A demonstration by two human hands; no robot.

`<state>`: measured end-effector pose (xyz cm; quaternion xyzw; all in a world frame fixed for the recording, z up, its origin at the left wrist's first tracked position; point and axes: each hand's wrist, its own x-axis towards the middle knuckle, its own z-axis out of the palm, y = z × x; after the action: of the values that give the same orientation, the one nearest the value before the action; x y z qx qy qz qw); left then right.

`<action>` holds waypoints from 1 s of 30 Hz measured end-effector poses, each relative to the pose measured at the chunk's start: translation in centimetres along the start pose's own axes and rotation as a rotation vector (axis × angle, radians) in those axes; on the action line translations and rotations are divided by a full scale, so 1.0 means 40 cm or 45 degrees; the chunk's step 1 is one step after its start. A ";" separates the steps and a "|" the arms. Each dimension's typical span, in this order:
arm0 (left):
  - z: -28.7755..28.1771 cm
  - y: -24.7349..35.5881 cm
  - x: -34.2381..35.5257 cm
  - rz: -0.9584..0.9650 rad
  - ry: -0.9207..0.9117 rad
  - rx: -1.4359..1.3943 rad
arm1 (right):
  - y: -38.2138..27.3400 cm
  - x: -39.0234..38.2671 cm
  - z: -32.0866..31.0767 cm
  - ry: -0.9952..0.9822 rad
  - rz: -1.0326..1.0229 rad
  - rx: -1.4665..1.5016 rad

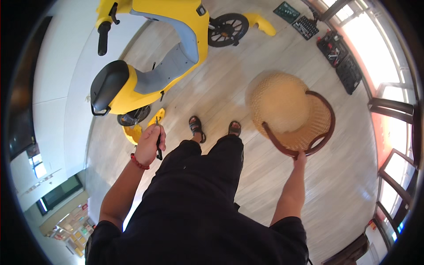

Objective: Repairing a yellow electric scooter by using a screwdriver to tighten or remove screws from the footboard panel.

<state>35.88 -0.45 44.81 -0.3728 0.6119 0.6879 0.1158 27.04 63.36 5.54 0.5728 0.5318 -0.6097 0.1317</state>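
Observation:
My left hand [150,143] is closed around a slim black tool [159,152] whose thin end points away from me; I cannot make out its exact kind. A red bead bracelet [139,162] circles that wrist. My right hand [300,157] grips the dark curved rim of a woven rattan chair [282,104], which stands on the floor to my right. Ahead on the left is a yellow electric scooter [167,73] with a black seat [113,84] and a grey footboard. Just beyond my left hand, yellow pieces [157,116] lie beside its rear wheel.
Near the front wheel [228,30] lies a yellow curved panel [261,24]. Along the far right, a green tool case [287,12], a black socket case [304,28] and a larger opened tool case [333,48] rest on the wood floor. Windows line the right side.

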 end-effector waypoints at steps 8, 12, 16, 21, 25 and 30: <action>-0.042 -0.041 -0.023 0.051 0.013 -0.121 | -0.029 -0.228 0.300 -0.079 -0.044 0.275; -0.140 -0.070 -0.044 0.064 0.029 -0.150 | -0.067 -0.288 0.491 0.006 -0.095 0.199; -0.275 -0.104 -0.049 0.044 0.106 -0.260 | -0.030 -0.388 0.630 -0.012 -0.191 0.218; -0.481 -0.142 -0.058 -0.001 0.121 -0.153 | 0.095 -0.522 0.687 0.014 -0.147 0.155; -0.614 -0.151 -0.031 -0.044 0.112 -0.004 | 0.229 -0.553 0.668 -0.082 -0.054 0.208; -0.639 -0.155 -0.024 -0.025 0.099 0.053 | 0.422 -0.557 0.562 -0.206 -0.033 0.241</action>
<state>49.84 -22.50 41.46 -0.4027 0.6266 0.6588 0.1063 34.37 28.62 10.84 0.5245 0.4668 -0.7032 0.1115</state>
